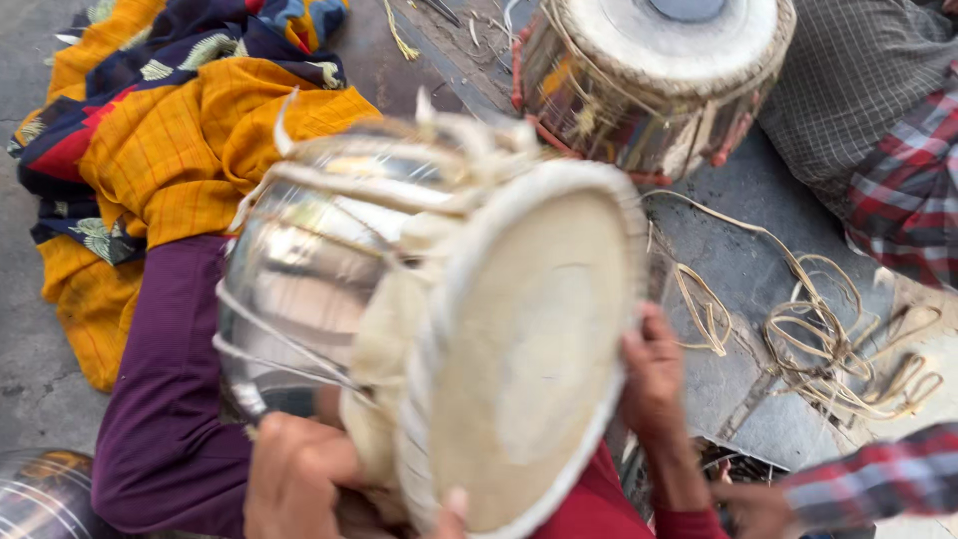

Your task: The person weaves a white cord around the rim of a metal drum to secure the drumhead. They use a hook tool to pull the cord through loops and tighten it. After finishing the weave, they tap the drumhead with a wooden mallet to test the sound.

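A shiny metal drum (309, 260) with a pale skin head (529, 349) and pale lacing lies tilted on its side across my lap. My left hand (294, 479) grips the drum's lower edge near the rim, thumb against the skin. On the right side of the braided rim, my right hand (651, 377) has its fingers curled over the edge. Motion blurs the drum.
A second laced drum (649, 70) stands upright at the top. Loose pale straps (838, 349) lie coiled on the grey floor at right. A yellow and blue cloth (170, 150) is heaped at left. Another person's hand (758, 504) and plaid sleeve (878, 474) reach in at bottom right.
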